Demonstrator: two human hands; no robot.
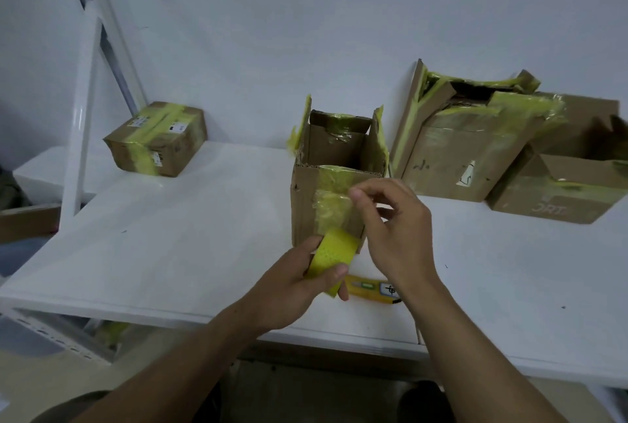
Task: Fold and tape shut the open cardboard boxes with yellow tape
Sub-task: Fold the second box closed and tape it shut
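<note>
The left hand (pixel 299 286) grips the tape roll (pixel 334 254) at the front foot of the open box (pixel 306 205), and the strip (pixel 331 205) runs up that wall to the pinching grip of the right hand (pixel 397 229), just under the rim.

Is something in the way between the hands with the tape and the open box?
Nothing visible. The left hand holds the tape roll right at the front of the open box; the right hand pinches the pulled strip there.
</note>
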